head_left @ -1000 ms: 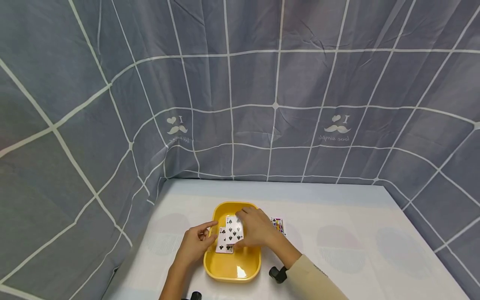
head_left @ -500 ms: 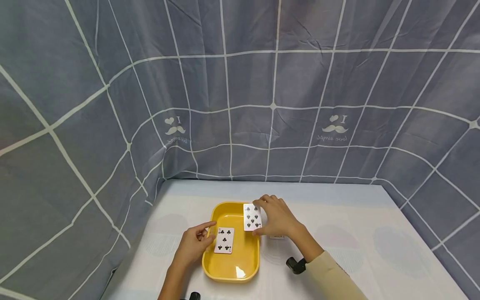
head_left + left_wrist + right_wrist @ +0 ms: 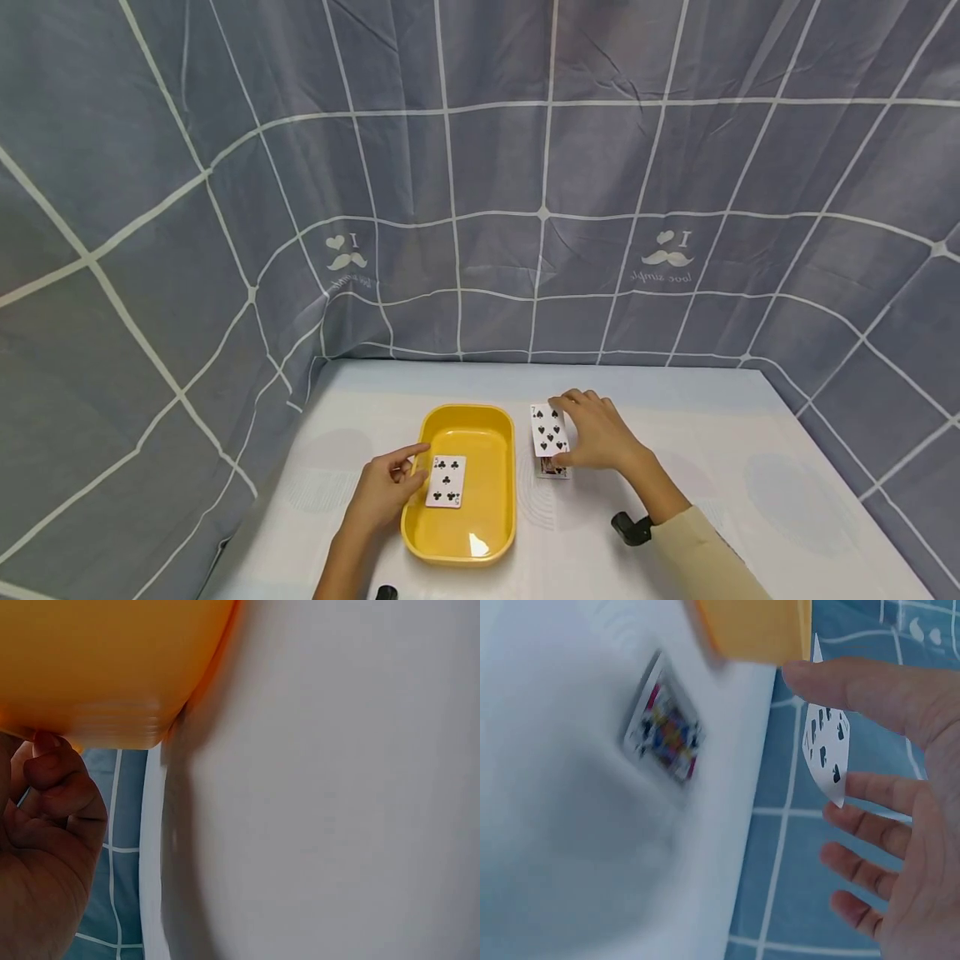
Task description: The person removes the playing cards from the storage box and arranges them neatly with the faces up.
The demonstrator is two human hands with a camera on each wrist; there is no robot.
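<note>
My right hand (image 3: 602, 436) pinches a seven of spades (image 3: 547, 431) between thumb and fingers, to the right of the tray. In the right wrist view that card (image 3: 827, 746) is slightly bowed. Beneath it a stack topped by a face card (image 3: 553, 472) lies on the table; the same face card (image 3: 669, 735) shows in the right wrist view. A five of clubs (image 3: 446, 482) lies face up inside a yellow tray (image 3: 491, 542). My left hand (image 3: 381, 492) holds the tray's left rim, with some fingers curled below the rim in the left wrist view.
A pale patterned cloth covers the table (image 3: 690, 467). Grey curtains (image 3: 495, 167) with white grid lines hang behind and at both sides. A black strap mount (image 3: 632, 528) sits on the right wrist.
My right hand has lifted the seven of spades from over the five of clubs and carried it right, out of the tray to above the face card. My left hand stays at the rim.
</note>
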